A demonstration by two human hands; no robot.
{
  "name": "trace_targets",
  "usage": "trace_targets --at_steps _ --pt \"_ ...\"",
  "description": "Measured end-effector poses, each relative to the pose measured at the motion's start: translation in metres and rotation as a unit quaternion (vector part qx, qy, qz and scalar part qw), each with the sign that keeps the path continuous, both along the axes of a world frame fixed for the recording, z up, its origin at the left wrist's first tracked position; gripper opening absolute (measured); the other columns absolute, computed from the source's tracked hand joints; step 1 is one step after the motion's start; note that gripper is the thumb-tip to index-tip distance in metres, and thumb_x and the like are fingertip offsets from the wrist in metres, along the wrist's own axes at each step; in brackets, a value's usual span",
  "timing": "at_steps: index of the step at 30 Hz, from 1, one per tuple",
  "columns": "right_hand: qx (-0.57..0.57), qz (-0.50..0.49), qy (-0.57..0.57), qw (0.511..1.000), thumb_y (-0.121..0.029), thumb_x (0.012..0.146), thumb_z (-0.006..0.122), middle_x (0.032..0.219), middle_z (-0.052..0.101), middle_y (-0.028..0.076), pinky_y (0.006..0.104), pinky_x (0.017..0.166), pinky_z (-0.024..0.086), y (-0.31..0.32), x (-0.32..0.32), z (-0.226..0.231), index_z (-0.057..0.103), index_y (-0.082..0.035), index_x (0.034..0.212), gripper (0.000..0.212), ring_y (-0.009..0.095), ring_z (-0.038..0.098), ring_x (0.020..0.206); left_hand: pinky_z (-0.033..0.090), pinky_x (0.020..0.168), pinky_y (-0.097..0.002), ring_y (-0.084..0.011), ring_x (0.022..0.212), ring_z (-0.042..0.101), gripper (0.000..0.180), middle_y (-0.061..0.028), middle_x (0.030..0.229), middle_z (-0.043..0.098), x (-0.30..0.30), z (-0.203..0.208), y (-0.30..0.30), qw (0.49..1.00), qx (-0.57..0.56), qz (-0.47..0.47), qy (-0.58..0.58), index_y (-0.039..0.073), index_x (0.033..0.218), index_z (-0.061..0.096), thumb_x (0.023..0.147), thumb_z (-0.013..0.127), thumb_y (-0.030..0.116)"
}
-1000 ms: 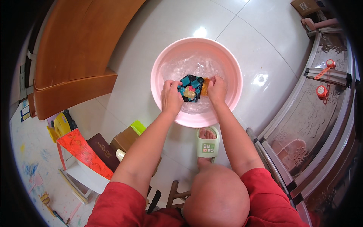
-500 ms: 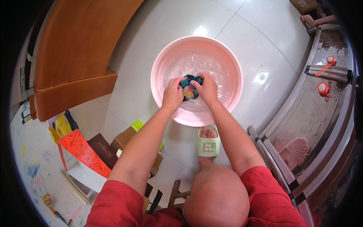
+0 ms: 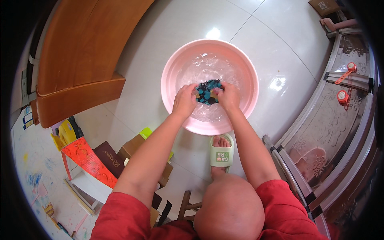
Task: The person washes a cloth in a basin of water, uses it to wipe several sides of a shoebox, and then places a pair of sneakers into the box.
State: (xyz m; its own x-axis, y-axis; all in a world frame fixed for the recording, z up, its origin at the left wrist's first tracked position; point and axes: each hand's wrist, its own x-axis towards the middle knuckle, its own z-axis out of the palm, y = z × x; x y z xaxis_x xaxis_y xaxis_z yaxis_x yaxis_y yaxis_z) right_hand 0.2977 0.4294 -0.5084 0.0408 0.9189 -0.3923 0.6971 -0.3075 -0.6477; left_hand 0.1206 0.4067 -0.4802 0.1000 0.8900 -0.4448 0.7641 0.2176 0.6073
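Note:
A pink round basin (image 3: 212, 127) on the floor holds rippling, clear water (image 3: 206, 64). Over the water, in the middle of the basin, is a small patterned cloth (image 3: 208, 93), black with teal patches and a little yellow. My left hand (image 3: 185, 100) grips its left edge, the fingers curled round it. On the opposite edge my right hand (image 3: 229, 97) is closed, thumb toward the cloth's middle. The cloth spreads between both hands; whether its underside touches the water cannot be made out.
My foot in a pale green slide sandal (image 3: 222, 154) stands just by the basin's near rim. A wooden cabinet (image 3: 80, 60) rises at left. Below it are a red-topped box (image 3: 88, 162) and cartons. Metal-framed panels (image 3: 320, 148) line the right.
The cloth has been turned and spread wider between my hands; its yellow and pink patch is now mostly out of sight. My right hand has shifted slightly to the right.

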Motion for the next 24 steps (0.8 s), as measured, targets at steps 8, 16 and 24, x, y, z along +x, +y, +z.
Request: trace_targets --at_steps 8,16,24 --pt "-0.158 -0.289 0.57 0.753 -0.025 0.086 0.067 0.075 0.059 0.004 0.0256 0.057 0.043 0.007 0.002 0.033 0.059 -0.003 0.084 0.023 0.012 0.055 0.064 0.048 0.079 -0.0278 -0.0118 0.084 0.059 0.022 -0.0037 0.098 0.06 0.014 0.045 0.037 0.939 -0.152 0.13 -0.28 0.006 0.098 0.057 0.082 0.072 0.008" --pt "-0.257 -0.326 0.695 0.587 -0.029 0.092 0.057 0.114 0.057 0.011 0.0399 0.087 0.049 0.001 -0.017 0.038 0.051 -0.003 0.12 0.038 0.024 0.057 0.103 0.055 0.074 -0.032 -0.0158 0.082 0.064 0.015 -0.007 0.088 0.064 0.039 0.076 0.032 0.84 -0.232 0.304 -0.385 0.005 0.091 0.059 0.082 0.068 0.013" --pt "-0.072 -0.202 0.608 0.764 -0.002 0.086 0.065 0.117 0.063 0.015 0.034 0.089 0.052 -0.001 -0.019 0.051 0.061 0.004 0.117 0.032 0.024 0.063 0.104 0.06 0.07 -0.0325 -0.0233 0.082 0.067 0.023 -0.0145 0.1 0.062 0.04 0.066 0.032 0.833 -0.305 0.379 -0.264 -0.002 0.099 0.056 0.085 0.066 0.014"
